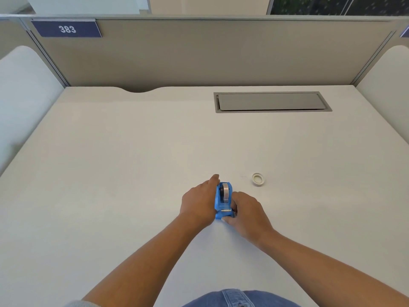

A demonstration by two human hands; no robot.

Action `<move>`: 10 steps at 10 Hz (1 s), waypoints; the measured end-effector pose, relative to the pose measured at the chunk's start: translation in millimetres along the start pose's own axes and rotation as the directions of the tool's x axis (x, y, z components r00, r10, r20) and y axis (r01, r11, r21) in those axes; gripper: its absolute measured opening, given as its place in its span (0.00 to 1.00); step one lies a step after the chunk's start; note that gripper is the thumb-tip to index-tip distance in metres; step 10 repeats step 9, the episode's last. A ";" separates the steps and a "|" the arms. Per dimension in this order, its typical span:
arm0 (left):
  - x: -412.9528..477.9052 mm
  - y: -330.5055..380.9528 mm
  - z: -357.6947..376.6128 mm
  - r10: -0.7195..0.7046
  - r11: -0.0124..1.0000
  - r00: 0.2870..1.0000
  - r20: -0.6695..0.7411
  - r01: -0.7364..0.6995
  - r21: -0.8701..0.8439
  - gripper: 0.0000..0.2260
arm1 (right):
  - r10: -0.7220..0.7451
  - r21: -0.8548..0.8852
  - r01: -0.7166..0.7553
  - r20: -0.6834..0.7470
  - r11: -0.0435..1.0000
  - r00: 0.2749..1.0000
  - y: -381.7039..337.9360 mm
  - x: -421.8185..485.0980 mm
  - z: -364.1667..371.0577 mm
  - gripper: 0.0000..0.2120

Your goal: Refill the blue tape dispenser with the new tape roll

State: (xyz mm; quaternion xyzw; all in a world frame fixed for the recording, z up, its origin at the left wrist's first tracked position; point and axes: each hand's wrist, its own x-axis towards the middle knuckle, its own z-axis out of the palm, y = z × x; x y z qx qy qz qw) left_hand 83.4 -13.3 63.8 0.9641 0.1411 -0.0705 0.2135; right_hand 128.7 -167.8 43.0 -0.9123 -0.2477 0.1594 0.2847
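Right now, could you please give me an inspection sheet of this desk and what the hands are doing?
Surface: white desk, flat, with a closed grey cable hatch set in at the far right.
Job's things: blue tape dispenser standing on the desk with a roll seated in it; small white tape ring lying flat to its right, apart from it.
Clutter: nothing seen.
Hands: left hand braces the dispenser's left side; right hand grips its near end by the cutter.
Cables: nothing seen.
Surroundings: grey partition behind, bearing a blue sign reading 383.
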 end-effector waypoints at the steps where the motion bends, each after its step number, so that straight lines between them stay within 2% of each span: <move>1: -0.7 -1.3 1.9 0.006 1.000 1.000 -0.017 -0.007 -0.024 0.38 | 0.011 0.025 -0.010 -0.010 1.000 1.000 0.5 -1.6 0.8 0.20; 2: -0.1 -5.2 3.3 0.002 0.993 0.999 -0.034 -0.006 -0.118 0.36 | 0.033 0.035 -0.033 -0.005 0.999 0.999 2.2 -2.0 -1.5 0.15; 3: -1.2 -14.4 4.6 0.001 0.959 1.000 -0.008 -0.003 -0.285 0.39 | 0.014 0.034 -0.015 0.020 0.999 1.000 8.9 -4.6 -7.6 0.13; 4: -6.3 -23.7 12.7 -0.003 0.947 0.997 -0.076 -0.022 -0.320 0.35 | -0.015 0.029 0.014 0.041 0.999 0.999 19.7 -9.0 -12.4 0.11; 6: -23.3 -33.1 39.2 -0.031 0.984 0.970 -0.243 -0.013 -0.176 0.24 | -0.126 -0.073 0.119 -0.109 0.990 0.986 42.1 -15.9 -10.9 0.05; 8: -33.2 -46.7 55.6 -0.055 0.992 0.958 -0.283 0.020 -0.125 0.25 | -0.203 -0.190 0.170 -0.172 0.967 0.964 55.1 -15.9 -8.2 0.11; 9: -35.6 -49.1 55.7 -0.065 0.992 0.966 -0.249 0.035 -0.123 0.26 | -0.181 -0.250 0.150 -0.106 0.957 0.978 58.4 -16.4 -2.2 0.20; 10: -35.6 -49.1 55.7 -0.065 0.992 0.966 -0.249 0.035 -0.123 0.26 | -0.181 -0.250 0.150 -0.106 0.957 0.978 58.4 -16.4 -2.2 0.20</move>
